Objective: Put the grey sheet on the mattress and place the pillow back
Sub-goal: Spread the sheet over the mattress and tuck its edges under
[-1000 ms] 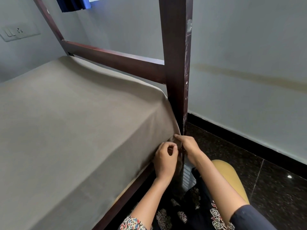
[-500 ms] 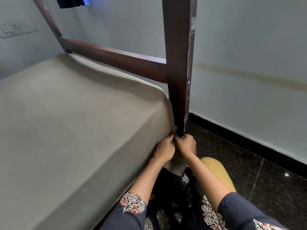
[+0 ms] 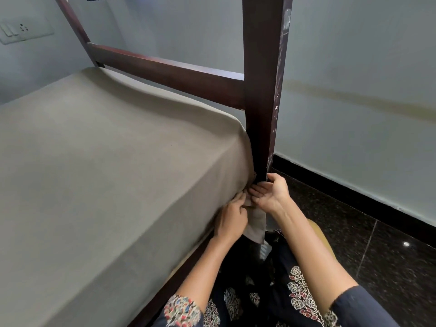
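The grey sheet [image 3: 113, 166] lies smooth over the mattress and hangs down its near side. At the corner by the dark wooden bedpost [image 3: 264, 90], a loose flap of the sheet hangs below my hands. My left hand [image 3: 230, 219] grips the sheet's edge against the mattress side. Just to its right, my right hand [image 3: 271, 193] pinches the sheet corner at the foot of the post, palm turned up. The pillow is not in view.
A dark wooden rail [image 3: 165, 74] runs along the bed's far end. The pale wall [image 3: 354, 79] stands close behind, with a switch plate [image 3: 21, 30] at upper left. Black polished floor [image 3: 377, 244] lies to the right. My knees are beside the bed frame.
My right hand has turned palm up and shifted slightly right of the post. My left hand has dropped a little lower on the sheet's edge. The hanging flap shows more.
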Available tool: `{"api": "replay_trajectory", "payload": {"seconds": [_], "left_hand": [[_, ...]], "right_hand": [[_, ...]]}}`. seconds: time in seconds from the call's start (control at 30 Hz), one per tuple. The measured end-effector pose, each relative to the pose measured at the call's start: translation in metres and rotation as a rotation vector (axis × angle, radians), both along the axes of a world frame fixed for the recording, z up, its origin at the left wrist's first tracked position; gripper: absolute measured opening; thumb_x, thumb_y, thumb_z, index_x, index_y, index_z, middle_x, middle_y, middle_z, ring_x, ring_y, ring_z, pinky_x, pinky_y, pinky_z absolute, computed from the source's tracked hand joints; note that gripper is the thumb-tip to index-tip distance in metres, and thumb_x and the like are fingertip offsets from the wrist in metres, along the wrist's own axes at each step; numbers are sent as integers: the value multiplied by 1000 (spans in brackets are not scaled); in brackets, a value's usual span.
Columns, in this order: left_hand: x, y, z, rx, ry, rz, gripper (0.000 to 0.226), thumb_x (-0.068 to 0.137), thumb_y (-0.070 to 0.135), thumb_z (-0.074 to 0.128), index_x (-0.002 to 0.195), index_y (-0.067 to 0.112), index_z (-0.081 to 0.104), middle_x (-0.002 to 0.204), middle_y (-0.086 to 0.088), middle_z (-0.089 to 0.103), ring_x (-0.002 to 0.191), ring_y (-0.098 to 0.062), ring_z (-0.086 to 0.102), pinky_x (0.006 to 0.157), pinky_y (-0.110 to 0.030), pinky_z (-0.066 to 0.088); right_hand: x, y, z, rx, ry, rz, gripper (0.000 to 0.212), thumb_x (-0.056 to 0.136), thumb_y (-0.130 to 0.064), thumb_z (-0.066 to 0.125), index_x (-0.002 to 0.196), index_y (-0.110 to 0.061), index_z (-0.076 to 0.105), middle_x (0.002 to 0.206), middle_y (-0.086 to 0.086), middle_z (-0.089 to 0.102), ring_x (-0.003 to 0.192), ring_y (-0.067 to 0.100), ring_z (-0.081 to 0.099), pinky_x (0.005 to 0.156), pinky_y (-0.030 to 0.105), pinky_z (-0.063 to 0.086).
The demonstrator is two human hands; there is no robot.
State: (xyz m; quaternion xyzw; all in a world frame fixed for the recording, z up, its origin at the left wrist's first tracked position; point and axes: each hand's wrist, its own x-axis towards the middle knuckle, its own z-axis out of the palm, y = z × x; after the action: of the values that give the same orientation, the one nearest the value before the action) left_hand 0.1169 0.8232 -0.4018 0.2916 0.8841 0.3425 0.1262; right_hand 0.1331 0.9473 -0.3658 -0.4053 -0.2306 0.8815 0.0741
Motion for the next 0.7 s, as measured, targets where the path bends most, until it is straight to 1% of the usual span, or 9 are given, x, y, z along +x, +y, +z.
{"api": "replay_trajectory", "payload": {"seconds": [0.07,0.13,0.17,0.23,0.27,0.33,0.43,0.57,0.7], "left_hand": [[5,-14,0,62,-19,73,46,90,0,42,136,6,50,144,-2,46,134,-11,40,103,-6,18],[11,-21,0,123,-58,155,43,90,0,43,130,7,56,137,-3,54,129,-11,46,98,-3,21],[12,-23,0,157,-76,195,42,89,-1,44,127,7,59,133,-4,57,126,-11,49,96,-2,22],[15,-25,2,261,-135,287,41,86,-7,43,119,5,65,124,-6,63,120,-14,55,97,-3,28],[16,-26,3,343,-202,339,42,85,-9,42,116,5,67,120,-6,66,116,-15,58,101,-10,33],[21,-30,7,560,-400,452,42,88,-11,38,110,9,68,115,-7,67,106,-14,63,100,-28,45],[34,-37,11,853,-782,621,37,95,-6,33,118,6,59,119,-12,62,106,-20,61,93,-29,47],[41,-42,14,1165,-1389,774,47,94,-3,27,140,-2,34,139,-24,45,132,-34,41,106,-42,33],[33,-28,19,1278,-1436,801,48,95,-1,24,143,-3,29,148,-20,35,140,-30,29,115,-44,23]], "right_hand": [[-8,-5,3,-19,19,21,64,95,-32,37,145,5,24,150,21,30,139,32,29,115,39,21],[-18,-11,5,-14,4,13,60,94,-37,39,140,1,36,143,14,41,135,28,37,113,36,28],[-22,-14,5,-1,-11,-5,53,92,-38,40,131,-4,49,131,11,52,124,26,49,106,33,36],[-30,-19,6,42,-64,-34,28,90,-36,43,86,-14,60,80,3,61,72,16,58,71,24,44],[-32,-22,6,60,-79,-49,29,91,-33,43,68,-17,50,56,0,51,50,13,48,55,21,38],[-36,-29,8,108,-73,-81,36,92,-25,41,57,-19,36,31,-6,37,30,8,35,37,18,28],[-42,-39,9,81,34,-190,31,93,-20,42,62,-18,44,36,-7,48,50,10,42,47,19,33],[-38,-41,-13,-31,124,-303,23,90,-20,44,68,-14,47,69,2,50,62,15,45,58,23,35],[-27,-47,-14,-32,132,-191,22,91,-23,42,70,-17,46,74,1,51,65,14,46,60,23,34]]}}
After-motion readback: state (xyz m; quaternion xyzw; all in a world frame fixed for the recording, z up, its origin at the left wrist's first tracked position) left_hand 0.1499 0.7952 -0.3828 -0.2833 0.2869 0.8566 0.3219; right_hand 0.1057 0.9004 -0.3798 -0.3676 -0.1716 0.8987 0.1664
